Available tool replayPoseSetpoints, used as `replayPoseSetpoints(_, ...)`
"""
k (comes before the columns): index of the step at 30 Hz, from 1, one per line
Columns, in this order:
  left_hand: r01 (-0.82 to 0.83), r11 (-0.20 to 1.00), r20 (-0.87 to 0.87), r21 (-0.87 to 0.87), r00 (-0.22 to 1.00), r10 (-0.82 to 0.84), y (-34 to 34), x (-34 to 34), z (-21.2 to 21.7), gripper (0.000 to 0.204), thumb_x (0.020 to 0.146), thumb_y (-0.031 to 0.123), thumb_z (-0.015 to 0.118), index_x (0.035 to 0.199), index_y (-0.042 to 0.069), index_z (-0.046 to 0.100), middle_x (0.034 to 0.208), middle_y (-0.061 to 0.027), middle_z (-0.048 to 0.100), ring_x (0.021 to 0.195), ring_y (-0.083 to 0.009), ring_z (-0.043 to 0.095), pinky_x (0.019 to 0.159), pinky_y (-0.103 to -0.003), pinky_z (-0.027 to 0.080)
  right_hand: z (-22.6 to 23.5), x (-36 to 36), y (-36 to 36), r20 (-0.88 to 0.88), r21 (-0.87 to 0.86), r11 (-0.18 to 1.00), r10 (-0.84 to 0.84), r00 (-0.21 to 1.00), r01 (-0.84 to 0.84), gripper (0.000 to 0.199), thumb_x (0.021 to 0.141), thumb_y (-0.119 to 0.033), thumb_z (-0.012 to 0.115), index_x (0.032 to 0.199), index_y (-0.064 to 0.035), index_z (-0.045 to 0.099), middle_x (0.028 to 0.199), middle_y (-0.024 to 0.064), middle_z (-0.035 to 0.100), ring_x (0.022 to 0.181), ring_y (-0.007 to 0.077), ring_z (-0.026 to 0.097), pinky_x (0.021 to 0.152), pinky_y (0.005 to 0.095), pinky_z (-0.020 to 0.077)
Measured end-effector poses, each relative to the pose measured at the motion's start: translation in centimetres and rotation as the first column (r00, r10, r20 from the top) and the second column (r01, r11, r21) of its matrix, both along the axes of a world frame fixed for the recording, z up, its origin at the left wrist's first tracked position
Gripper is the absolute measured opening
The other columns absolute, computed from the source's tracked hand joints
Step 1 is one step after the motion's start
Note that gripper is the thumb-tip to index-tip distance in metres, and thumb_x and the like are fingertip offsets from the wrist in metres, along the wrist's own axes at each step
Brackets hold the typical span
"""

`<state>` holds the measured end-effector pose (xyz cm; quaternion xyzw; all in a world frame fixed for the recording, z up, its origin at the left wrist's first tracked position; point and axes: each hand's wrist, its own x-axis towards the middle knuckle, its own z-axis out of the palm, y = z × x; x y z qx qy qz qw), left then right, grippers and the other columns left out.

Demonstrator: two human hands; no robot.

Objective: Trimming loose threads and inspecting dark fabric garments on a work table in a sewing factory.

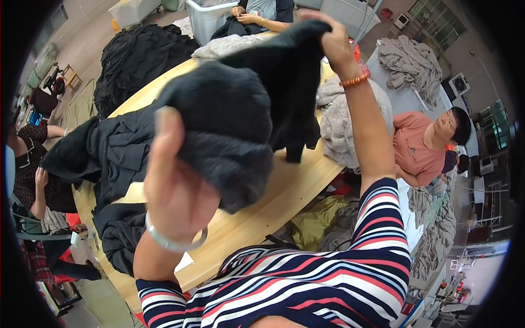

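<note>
A pale wood-topped table (pixel 273 205) with a curved outline runs from about 7 o'clock up toward 1 o'clock. Directly on it, a rumpled spread of charcoal knit fabric (pixel 123 139) lies at 9 o'clock, and a smaller dark fabric heap (pixel 117 235) at 8. A white paper-like scrap (pixel 185 261) lies at 7, a light-grey knit pile (pixel 350 120) at 2, and a pale grey cloth bundle (pixel 229 46) near 12.

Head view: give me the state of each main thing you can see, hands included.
Dark cloth: lifted, bunched at left, hanging at right
Right hand: closed on the cloth's upper edge
Left hand: thumb raised, fingers hidden
Black cloth pile: loosely heaped
Grey cloth bundle: crumpled
Wooden table: partly covered
</note>
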<state>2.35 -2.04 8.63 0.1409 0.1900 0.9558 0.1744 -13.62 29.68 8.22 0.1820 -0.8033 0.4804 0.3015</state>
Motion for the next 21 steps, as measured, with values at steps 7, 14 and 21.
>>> replayPoseSetpoints(7, -0.392, 0.919, -0.033, -0.044, 0.920, 0.391, -11.4, 6.9, -4.2, 0.059, 0.099, 0.043, 0.037, 0.144, 0.006, 0.030, 0.145, -0.0169, 0.037, 0.132, -0.0355, 0.038, 0.109, -0.055, 0.031, 3.2, 2.4, -18.5, -0.025, 0.254, 0.790, 0.582, 0.813, -0.558, 0.056, 0.078, -0.009, 0.055, 0.133, -0.0032, 0.046, 0.118, 0.0170, 0.062, 0.103, 0.0207, 0.062, 0.092, 0.0285, 0.0466)
replayPoseSetpoints(14, -0.076, 0.307, 0.230, -0.949, 0.504, 0.833, -25.1, 13.6, -23.0, 0.064, 0.092, 0.029, 0.058, 0.144, 0.005, 0.030, 0.138, -0.0104, 0.045, 0.123, -0.0257, 0.046, 0.103, -0.043, 0.035, -12.3, 5.4, -27.2, 0.277, 0.559, 0.704, 0.340, 0.899, -0.438, 0.057, 0.085, -0.024, 0.063, 0.137, -0.0114, 0.042, 0.112, 0.0166, 0.058, 0.105, 0.0330, 0.055, 0.094, 0.0413, 0.0431)
replayPoseSetpoints(21, -0.548, -0.377, -0.561, -0.746, 0.823, -0.086, -23.9, 15.1, -31.4, 0.034, 0.080, 0.006, 0.067, 0.114, 0.005, 0.061, 0.119, -0.0121, 0.059, 0.113, -0.0301, 0.054, 0.096, -0.039, 0.041, -31.5, 16.9, -17.2, 0.770, 0.526, 0.714, -0.171, 0.614, -0.462, 0.018, 0.083, -0.021, 0.059, 0.086, -0.0059, 0.069, 0.088, 0.0153, 0.068, 0.086, 0.0338, 0.064, 0.077, 0.0412, 0.0506)
